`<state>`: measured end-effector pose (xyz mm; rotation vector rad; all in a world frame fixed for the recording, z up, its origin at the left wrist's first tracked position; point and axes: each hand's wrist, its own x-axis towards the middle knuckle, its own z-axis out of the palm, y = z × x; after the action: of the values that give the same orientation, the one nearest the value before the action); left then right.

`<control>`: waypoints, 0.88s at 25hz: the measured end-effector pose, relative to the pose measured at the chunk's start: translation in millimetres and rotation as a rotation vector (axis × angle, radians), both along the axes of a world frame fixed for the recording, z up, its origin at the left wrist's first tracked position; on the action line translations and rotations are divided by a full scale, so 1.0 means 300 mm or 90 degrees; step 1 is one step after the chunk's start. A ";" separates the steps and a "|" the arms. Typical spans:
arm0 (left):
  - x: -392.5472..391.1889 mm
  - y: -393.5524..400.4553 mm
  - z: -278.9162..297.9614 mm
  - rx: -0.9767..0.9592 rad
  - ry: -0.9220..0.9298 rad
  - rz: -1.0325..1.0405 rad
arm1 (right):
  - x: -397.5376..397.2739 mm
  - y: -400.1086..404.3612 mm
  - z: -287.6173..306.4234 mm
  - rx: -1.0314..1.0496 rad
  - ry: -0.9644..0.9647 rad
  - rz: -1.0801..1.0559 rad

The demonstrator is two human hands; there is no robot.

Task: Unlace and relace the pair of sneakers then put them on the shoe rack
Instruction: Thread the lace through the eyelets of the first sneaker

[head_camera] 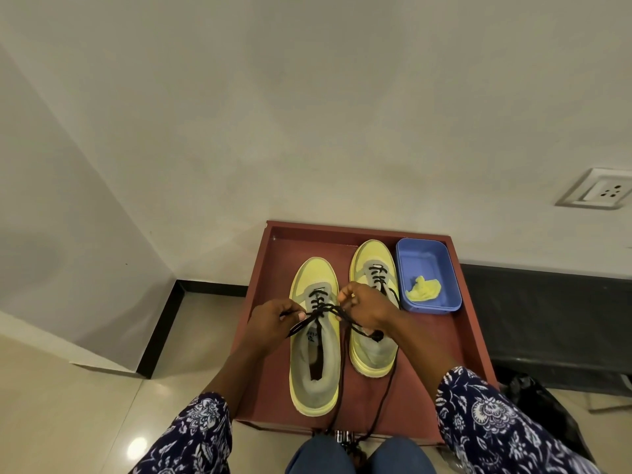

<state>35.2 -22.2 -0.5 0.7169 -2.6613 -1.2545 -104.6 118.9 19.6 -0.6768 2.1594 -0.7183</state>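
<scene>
Two yellow-and-grey sneakers stand toes away from me on a reddish-brown rack top (441, 336). The left sneaker (314, 364) has a black lace (319, 307) threaded through its lower eyelets. My left hand (273, 318) pinches one end of that lace at the shoe's left side. My right hand (366, 307) grips the other end on the right, partly covering the right sneaker (371, 258). Loose black lace ends trail down past the rack's front edge.
A blue plastic tub (427, 254) holding a crumpled yellow cloth (424, 288) stands at the rack's back right. A white wall lies behind, with a socket (598, 189) at the right. A dark bag (540, 398) sits on the tiled floor at the right.
</scene>
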 end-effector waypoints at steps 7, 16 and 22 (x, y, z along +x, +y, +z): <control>-0.015 0.019 -0.007 -0.057 -0.014 0.045 | 0.012 0.001 -0.002 0.086 0.260 0.118; -0.032 -0.004 -0.046 -0.028 -0.027 0.078 | 0.049 -0.013 -0.028 0.142 0.320 0.046; 0.005 0.007 -0.066 0.040 0.043 0.068 | 0.068 -0.024 -0.042 0.045 0.224 0.014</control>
<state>36.7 -20.0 -20.2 0.7981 -2.5045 -1.3155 -84.2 111.9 6.9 -0.8384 2.4786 -0.5379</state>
